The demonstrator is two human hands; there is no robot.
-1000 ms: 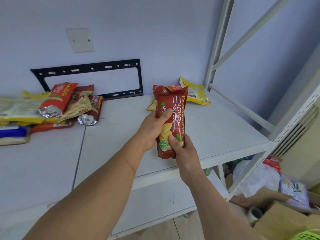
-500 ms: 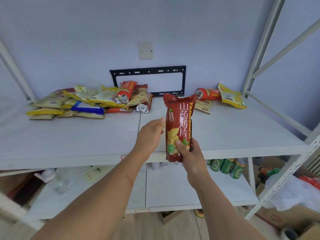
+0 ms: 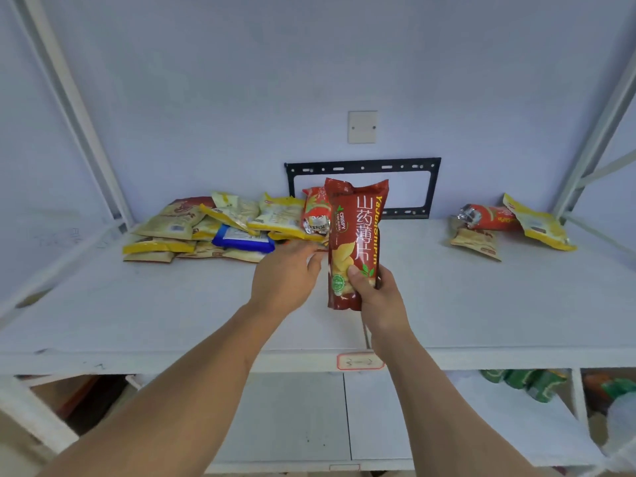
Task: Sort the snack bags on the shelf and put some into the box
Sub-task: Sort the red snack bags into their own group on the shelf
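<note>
My right hand point(image 3: 377, 297) grips the lower part of a tall dark-red chip bag point(image 3: 354, 242) and holds it upright above the white shelf point(image 3: 481, 304). My left hand point(image 3: 285, 277) hovers just left of the bag with relaxed fingers, apart from it and holding nothing. A pile of yellow, red and blue snack bags point(image 3: 223, 228) lies at the back left of the shelf. A smaller group, one red bag point(image 3: 488, 217) and two yellow ones point(image 3: 538, 223), lies at the back right. No box is in view.
A black metal bracket point(image 3: 361, 165) is fixed to the wall behind the shelf, under a white cover plate point(image 3: 362, 127). White uprights point(image 3: 79, 108) frame both sides. Green cans point(image 3: 526, 382) stand on the lower shelf at right.
The view has swung left, bringing the left pile fully into sight. My left hand has let go of the red bag and moved left; my right hand still holds it upright.
</note>
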